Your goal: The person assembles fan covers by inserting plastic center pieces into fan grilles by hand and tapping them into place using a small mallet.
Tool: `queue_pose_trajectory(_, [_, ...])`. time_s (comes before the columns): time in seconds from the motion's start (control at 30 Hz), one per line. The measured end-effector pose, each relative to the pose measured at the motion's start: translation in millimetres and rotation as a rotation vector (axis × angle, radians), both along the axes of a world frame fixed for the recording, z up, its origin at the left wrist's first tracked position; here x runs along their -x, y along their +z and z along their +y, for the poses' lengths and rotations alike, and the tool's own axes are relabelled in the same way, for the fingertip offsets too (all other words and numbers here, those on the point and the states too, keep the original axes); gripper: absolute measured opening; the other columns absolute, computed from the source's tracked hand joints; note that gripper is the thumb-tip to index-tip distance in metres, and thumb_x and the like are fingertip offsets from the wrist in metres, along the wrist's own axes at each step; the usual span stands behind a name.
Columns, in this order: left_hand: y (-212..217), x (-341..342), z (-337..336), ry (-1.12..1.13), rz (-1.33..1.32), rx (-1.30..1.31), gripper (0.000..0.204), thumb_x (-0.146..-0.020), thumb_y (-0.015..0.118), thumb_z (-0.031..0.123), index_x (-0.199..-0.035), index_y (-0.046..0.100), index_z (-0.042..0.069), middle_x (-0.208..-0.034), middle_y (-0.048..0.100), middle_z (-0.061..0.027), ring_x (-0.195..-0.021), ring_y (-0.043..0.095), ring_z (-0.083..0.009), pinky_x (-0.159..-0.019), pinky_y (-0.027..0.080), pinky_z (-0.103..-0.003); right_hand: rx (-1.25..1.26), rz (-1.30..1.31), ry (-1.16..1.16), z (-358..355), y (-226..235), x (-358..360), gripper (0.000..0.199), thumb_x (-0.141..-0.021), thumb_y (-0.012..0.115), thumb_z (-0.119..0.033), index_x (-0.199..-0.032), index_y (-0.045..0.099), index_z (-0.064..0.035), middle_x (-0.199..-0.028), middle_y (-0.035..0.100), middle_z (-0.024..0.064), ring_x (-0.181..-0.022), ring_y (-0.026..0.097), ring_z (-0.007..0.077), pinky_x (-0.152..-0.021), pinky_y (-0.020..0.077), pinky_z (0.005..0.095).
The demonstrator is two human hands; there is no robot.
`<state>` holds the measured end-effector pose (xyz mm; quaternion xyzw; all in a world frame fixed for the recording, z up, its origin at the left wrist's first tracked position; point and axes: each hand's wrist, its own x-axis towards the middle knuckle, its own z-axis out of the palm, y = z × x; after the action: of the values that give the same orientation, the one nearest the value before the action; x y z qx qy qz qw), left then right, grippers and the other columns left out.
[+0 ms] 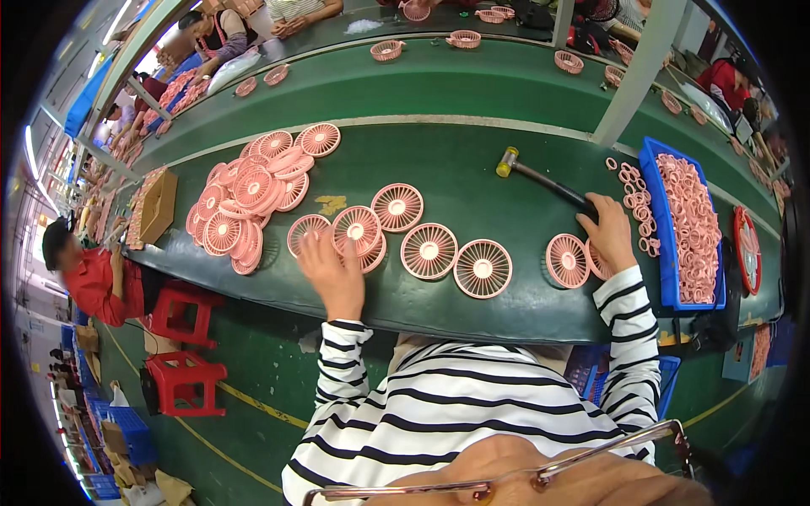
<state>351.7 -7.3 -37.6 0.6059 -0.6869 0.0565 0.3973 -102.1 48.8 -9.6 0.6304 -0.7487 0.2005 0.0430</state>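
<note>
My left hand (pixel 332 271) has its fingers spread over pink round fan grilles, touching one grille (pixel 356 229) that overlaps another beneath it. A further grille (pixel 307 234) is partly covered by my fingertips. My right hand (pixel 611 233) has its thumb and fingers about the handle end of a hammer (pixel 548 180) with a yellow-faced head. The hammer lies slanting on the green table. Under my right wrist a grille (pixel 598 258) is partly hidden, beside another grille (pixel 568 261). Between my hands lie single grilles (pixel 429 251), flat and spoked.
A heap of pink grilles (pixel 253 187) lies at the left, near an open cardboard box (pixel 159 207). At the right, loose pink rings (pixel 638 202) lie beside a blue bin (pixel 666 253) full of rings. A metal post (pixel 633 84) rises behind the table; a conveyor (pixel 422 84) runs beyond.
</note>
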Motion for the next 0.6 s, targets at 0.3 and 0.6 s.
queue_pose_trajectory(0.3, [29.9,145.9,51.0,-0.862,-0.009,-0.168,0.04,-0.086,0.067,0.022,-0.121,0.058,0.006,-0.14,0.045,-0.0226,-0.136,0.035,-0.0428,-0.11,0.028,-0.054,0.116,-0.06,0.025,-22.8,-7.6,-14.3,0.025,-0.085,0.068,-0.028,-0.092,0.061,-0.0054,-0.091,0.061,0.0117,-0.09,0.058,0.0336,-0.076,0.0471,0.0445])
queue_pose_trajectory(0.6, [23.6,239.7,74.5,-1.117,-0.127,-0.24,0.062,-0.086,0.067,0.033,-0.137,0.043,0.005,-0.146,0.033,-0.0268,-0.138,0.029,-0.0438,-0.111,0.025,-0.059,0.599,-0.557,0.065,47.3,54.0,-29.7,0.017,-0.092,0.063,-0.014,-0.101,0.061,0.0004,-0.079,0.058,0.0076,-0.066,0.054,0.0175,-0.06,0.043,0.0298])
